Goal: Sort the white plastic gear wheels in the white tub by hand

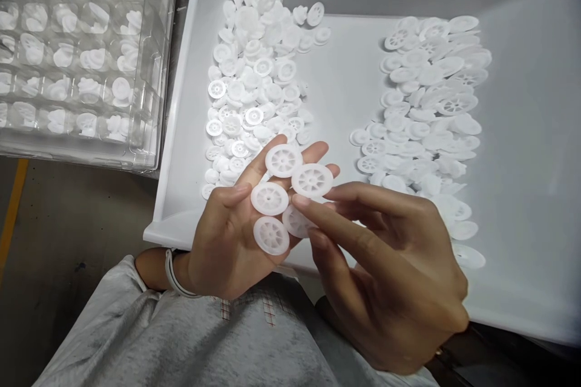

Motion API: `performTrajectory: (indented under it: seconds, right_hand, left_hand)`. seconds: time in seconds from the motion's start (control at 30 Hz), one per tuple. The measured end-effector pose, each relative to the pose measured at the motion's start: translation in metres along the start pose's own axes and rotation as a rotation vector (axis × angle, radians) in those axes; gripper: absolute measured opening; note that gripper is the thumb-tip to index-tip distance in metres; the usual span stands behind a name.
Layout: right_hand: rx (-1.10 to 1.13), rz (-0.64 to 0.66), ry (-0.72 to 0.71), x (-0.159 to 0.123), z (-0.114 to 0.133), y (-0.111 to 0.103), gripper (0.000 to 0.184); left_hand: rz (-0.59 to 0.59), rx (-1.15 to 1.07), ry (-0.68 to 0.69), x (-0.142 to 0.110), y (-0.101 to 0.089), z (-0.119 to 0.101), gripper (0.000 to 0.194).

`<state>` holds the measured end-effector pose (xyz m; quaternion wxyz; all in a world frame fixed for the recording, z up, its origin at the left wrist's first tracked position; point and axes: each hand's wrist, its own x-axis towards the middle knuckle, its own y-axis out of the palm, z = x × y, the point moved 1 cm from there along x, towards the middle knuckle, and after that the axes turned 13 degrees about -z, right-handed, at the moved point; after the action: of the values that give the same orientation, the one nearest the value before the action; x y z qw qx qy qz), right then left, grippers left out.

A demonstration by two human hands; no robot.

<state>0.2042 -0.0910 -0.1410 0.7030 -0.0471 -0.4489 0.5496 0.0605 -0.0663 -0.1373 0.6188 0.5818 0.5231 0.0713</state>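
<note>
Several small white plastic spoked wheels (269,199) lie spread over the palm and fingers of my left hand (227,242), which is turned palm up. Its thumb rests near the edge of one wheel. From the right, my right hand (390,278) reaches over with its index finger and thumb at the rim of the lowest right wheel (296,221), which they partly cover. Another wheel (312,180) lies just above that index fingertip. Beneath both hands is a large light-grey plastic tray (345,72).
Inside the tray, a heap of smaller white wheels (249,78) lies on the left and a pile of larger ones (431,91) on the right. A clear compartmented blister tray (149,72) with white parts stands at far left. A yellow line (13,211) marks the floor.
</note>
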Motion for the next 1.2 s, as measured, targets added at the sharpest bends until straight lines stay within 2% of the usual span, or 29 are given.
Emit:
performTrajectory:
  seconds: [0.33,0.6,0.83,0.97,1.2]
  right_hand:
    - [-0.038,0.004,0.009,-0.0015,-0.0009,0.0014,0.035]
    - [-0.035,0.011,0.001,0.0003,0.0022,0.0002,0.029]
    - [-0.024,-0.03,0.043,0.0012,0.0046,0.0016,0.038]
    - [-0.011,-0.052,0.033,0.0021,0.0052,0.0021,0.032]
    - [-0.017,-0.037,0.03,0.0031,0.0064,0.0016,0.029]
  left_hand:
    - [-0.021,0.043,-0.027,-0.0009,0.001,-0.0008,0.068]
    - [-0.053,0.073,-0.023,0.0013,0.0041,-0.0013,0.073]
    - [-0.04,0.067,-0.008,0.0009,0.0013,-0.0009,0.071]
    - [-0.017,0.069,-0.032,-0.0002,-0.001,-0.0019,0.068]
    - [-0.055,0.029,-0.027,-0.0007,0.0008,0.0007,0.068]
